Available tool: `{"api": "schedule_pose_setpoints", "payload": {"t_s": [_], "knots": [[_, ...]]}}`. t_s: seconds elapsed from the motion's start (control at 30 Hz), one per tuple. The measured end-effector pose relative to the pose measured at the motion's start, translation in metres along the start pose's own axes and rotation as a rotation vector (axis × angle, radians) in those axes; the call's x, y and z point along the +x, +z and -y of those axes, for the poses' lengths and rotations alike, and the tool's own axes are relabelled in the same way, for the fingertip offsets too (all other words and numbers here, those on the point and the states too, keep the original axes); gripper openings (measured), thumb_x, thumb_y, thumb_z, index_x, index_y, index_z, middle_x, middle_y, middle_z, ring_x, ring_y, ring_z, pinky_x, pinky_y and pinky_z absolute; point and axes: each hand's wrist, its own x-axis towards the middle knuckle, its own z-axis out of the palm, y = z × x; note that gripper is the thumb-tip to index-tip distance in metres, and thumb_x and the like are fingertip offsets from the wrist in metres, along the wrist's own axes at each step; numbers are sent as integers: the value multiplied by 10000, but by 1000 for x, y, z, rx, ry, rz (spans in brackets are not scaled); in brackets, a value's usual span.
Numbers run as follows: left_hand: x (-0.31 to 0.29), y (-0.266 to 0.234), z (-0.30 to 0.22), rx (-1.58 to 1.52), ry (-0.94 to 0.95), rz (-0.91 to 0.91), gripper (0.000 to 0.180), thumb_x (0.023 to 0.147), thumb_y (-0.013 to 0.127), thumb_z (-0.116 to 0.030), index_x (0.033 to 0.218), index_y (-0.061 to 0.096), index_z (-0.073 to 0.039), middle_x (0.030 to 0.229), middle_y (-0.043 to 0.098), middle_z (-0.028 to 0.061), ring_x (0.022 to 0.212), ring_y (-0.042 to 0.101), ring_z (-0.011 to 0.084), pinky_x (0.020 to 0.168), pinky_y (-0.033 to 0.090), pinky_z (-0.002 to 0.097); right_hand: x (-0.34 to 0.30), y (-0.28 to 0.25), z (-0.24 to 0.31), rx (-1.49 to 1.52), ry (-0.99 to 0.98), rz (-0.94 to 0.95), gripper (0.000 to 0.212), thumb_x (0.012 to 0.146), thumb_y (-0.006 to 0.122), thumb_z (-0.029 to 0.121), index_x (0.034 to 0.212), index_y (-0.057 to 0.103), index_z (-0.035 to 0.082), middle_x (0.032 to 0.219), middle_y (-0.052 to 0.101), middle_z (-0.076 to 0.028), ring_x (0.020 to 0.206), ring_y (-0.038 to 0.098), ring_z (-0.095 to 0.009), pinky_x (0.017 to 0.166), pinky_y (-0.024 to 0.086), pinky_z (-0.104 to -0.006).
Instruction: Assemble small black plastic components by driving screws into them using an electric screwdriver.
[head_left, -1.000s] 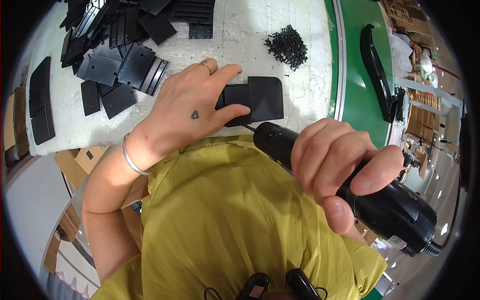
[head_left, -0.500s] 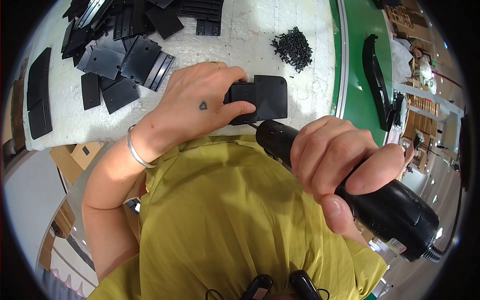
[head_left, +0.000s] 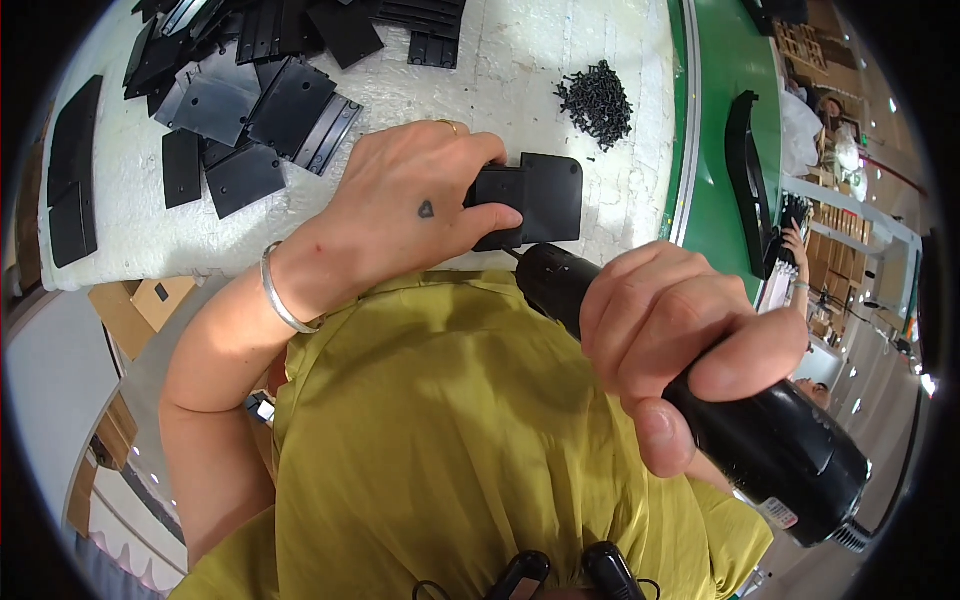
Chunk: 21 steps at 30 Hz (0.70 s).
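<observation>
My left hand (head_left: 410, 215) presses down on a black plastic plate (head_left: 545, 195) lying on the white table (head_left: 520, 70), fingers curled over its left part. My right hand (head_left: 670, 335) grips a black electric screwdriver (head_left: 760, 440), whose front end points at the near edge of that plate. The driver's tip is hidden behind the plate's edge and my thumb. A silver bangle sits on my left wrist.
A heap of black screws (head_left: 597, 97) lies just beyond the plate. Several black plastic plates (head_left: 250, 110) are stacked at the far left. A green conveyor belt (head_left: 730, 70) with a long black part (head_left: 745, 170) runs along the right.
My left hand has slid the plate slightly to the right and closed its fingers more tightly over it. The screwdriver's front end has come closer to the plate's near edge.
</observation>
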Motion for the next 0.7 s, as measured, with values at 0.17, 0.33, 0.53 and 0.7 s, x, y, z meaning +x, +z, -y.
{"api": "schedule_pose_setpoints", "payload": {"t_s": [0.17,0.33,0.53,0.7], "knots": [[-2,3,0,14,0,-29,357,720,698,-326,945,606,-64,850,623,101,800,578,302,698,448,371,-6,0,-15,14,-143,-55,338,738,670,78,885,374,146,587,528,17,436,496,-107,399,400,-229],[-6,3,2,-12,-26,-45,357,718,693,-338,936,609,-69,837,617,94,794,568,299,690,436,376,-7,5,-23,41,-170,-99,344,760,697,120,876,374,148,587,531,30,437,504,-96,391,407,-224],[-6,6,1,-5,-33,-42,355,715,690,-342,932,612,-73,818,610,89,782,565,297,678,432,374,-6,4,-19,7,-135,-61,345,760,708,126,850,375,138,591,529,27,445,504,-93,402,414,-225],[-7,7,2,-16,-20,-76,350,712,690,-339,930,613,-75,807,607,86,783,567,292,675,432,375,-2,0,-14,2,-75,48,353,752,709,97,825,366,135,602,529,11,455,514,-116,411,416,-247]]}}
